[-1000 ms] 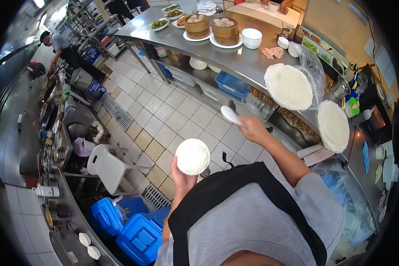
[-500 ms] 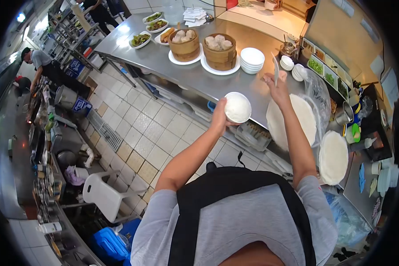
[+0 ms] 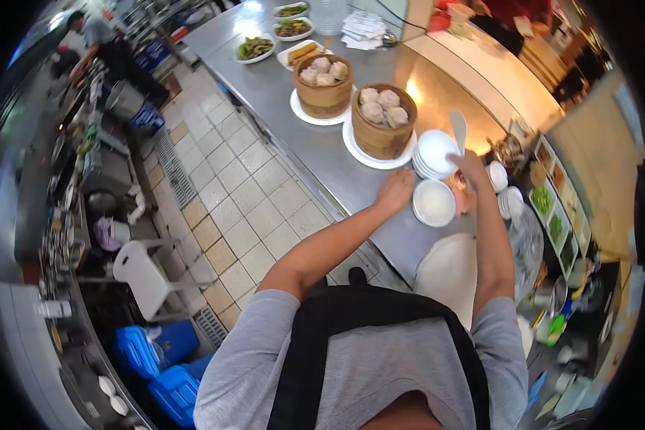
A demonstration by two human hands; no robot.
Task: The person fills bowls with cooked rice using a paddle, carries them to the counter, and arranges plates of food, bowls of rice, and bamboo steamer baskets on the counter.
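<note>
A white rice paddle (image 3: 459, 131) points upward from my right hand (image 3: 469, 174), whose fingers are wrapped around its handle. Just left of that hand, a small white bowl (image 3: 433, 203) filled with what looks like white rice rests on the metal counter. My left hand (image 3: 395, 192) is over the counter, left of this bowl, with its fingertips close to a stack of white bowls (image 3: 436, 153). It holds nothing visible; its fingers are partly hidden. Under my right hand is something pinkish that I cannot make out.
Two bamboo steamers (image 3: 384, 123) of dumplings stand on white plates. Small dishes of greens (image 3: 256, 49) sit farther back. A pale round cover (image 3: 446, 276) lies near me, and garnish trays (image 3: 543, 199) line the right. A person (image 3: 106, 50) works at far left.
The filled bowl has gone from my left hand onto the counter beside the stack. My left hand has let go and moved toward the stacked bowls. My right hand still holds the paddle.
</note>
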